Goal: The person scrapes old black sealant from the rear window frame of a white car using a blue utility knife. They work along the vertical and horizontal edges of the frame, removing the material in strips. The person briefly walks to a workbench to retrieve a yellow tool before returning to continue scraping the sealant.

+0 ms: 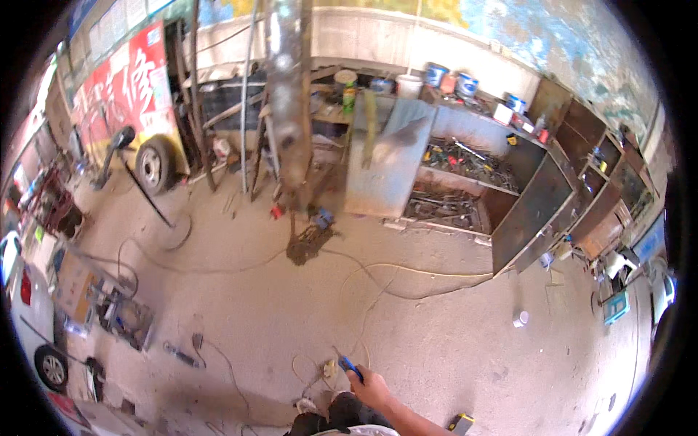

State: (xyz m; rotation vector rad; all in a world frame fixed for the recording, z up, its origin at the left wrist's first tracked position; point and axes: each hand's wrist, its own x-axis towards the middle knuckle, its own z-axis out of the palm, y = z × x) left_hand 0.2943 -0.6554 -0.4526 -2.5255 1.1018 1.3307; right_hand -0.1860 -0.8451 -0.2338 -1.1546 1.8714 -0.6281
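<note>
In front of my body, my right hand [372,390] is closed around a small blue-handled tool [349,367]. A thin tip points away from me to the upper left, but its exact kind is too small to make out. Just past the hand, a pale yellowish block [330,369], perhaps a power socket, lies on the floor with a looped cord beside it. My shoes and dark-clad knees show at the lower edge. My left hand is out of the picture.
A metal cabinet [459,168] with open doors holds many tools. Before it stands a rusty pillar [289,109] with a greasy lump at its base. Cables cross the floor. A tyre [154,166], white cup [520,318], yellow-black box [461,423] and white car [33,320] lie around.
</note>
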